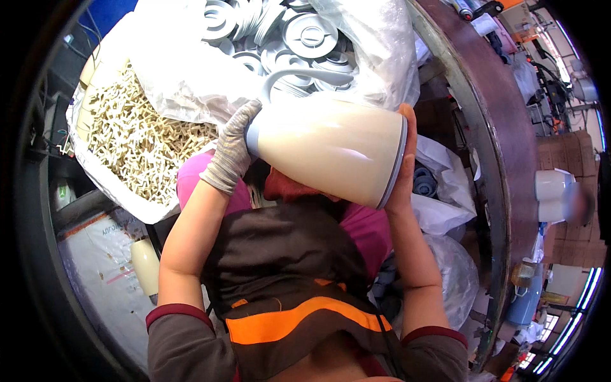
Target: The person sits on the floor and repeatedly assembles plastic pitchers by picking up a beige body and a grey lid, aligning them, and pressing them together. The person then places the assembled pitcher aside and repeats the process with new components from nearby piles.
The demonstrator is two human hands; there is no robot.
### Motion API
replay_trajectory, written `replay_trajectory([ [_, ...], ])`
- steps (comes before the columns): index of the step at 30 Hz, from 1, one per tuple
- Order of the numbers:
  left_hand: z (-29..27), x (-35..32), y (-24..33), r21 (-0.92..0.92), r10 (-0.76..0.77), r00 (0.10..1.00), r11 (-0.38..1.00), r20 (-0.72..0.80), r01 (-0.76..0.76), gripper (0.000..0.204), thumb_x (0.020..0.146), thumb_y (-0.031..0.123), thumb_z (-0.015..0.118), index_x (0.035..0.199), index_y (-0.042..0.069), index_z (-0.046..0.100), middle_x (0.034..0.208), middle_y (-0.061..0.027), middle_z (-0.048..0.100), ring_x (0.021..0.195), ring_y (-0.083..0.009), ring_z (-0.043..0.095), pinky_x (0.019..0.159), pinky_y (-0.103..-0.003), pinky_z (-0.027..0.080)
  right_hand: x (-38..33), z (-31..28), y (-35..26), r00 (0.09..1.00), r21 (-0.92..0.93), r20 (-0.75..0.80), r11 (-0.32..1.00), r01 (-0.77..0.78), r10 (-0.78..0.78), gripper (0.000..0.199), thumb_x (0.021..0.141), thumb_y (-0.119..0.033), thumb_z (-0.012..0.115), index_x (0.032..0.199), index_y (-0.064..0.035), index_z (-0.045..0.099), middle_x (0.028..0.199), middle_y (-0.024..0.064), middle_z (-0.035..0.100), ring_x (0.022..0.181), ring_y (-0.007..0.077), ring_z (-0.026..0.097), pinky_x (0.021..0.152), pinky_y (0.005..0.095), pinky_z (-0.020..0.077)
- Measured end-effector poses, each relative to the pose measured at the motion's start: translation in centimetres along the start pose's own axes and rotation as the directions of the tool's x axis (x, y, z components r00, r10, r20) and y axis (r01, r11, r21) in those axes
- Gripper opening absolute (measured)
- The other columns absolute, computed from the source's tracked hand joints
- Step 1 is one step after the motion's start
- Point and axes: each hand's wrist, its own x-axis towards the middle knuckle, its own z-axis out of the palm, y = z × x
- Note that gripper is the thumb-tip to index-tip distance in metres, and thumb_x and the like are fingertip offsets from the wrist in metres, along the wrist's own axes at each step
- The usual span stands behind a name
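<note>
A glossy cream vacuum jug [328, 149] lies on its side above my lap, held between both hands. Its narrow end has a grey collar [252, 137], and a grey curved handle [305, 74] points away from me. My left hand [234, 143], in a striped knit glove, is closed round the collar end. The bare right hand [403, 169] presses against the wide end, next to the grey base ring [396, 162]. Part of its palm and fingers is hidden behind the jug.
Beyond the jug, a clear plastic bag [385, 44] holds grey round parts [310, 35]. A white sack [118, 194] of small cream pieces stands at left, near another cream jug [145, 264]. A brown bench [509, 165] curves along the right, beside a bag [449, 207] with grey rings.
</note>
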Motion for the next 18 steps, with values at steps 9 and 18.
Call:
replay_trajectory([
  [9,2.0,-2.0,1.4,0.563,-0.166,0.945,0.826,0.282,-0.022,0.041,0.085,0.032,0.060,0.111,0.000,0.061,0.095,-0.0064,0.063,0.086,-0.0134,0.059,0.083,-0.027,0.045,-1.4,-2.5,-4.2,0.910,-0.321,0.222,0.908,-0.270,0.349,0.056,0.084,-0.017,0.059,0.133,0.0010,0.038,0.123,0.0156,0.050,0.082,0.0153,0.060,0.076,0.0275,0.0469],
  [18,-0.6,0.7,0.1,0.258,-0.021,0.981,0.966,0.194,-0.030,0.032,0.088,0.033,0.056,0.100,0.004,0.062,0.099,-0.0074,0.063,0.094,-0.0172,0.059,0.084,-0.031,0.045,-5.5,-3.9,-10.4,0.978,0.108,-0.173,0.989,-0.097,0.115,0.030,0.093,-0.033,0.050,0.108,-0.0064,0.048,0.071,0.0038,0.051,0.050,0.0094,0.044,0.043,0.0209,0.0332],
])
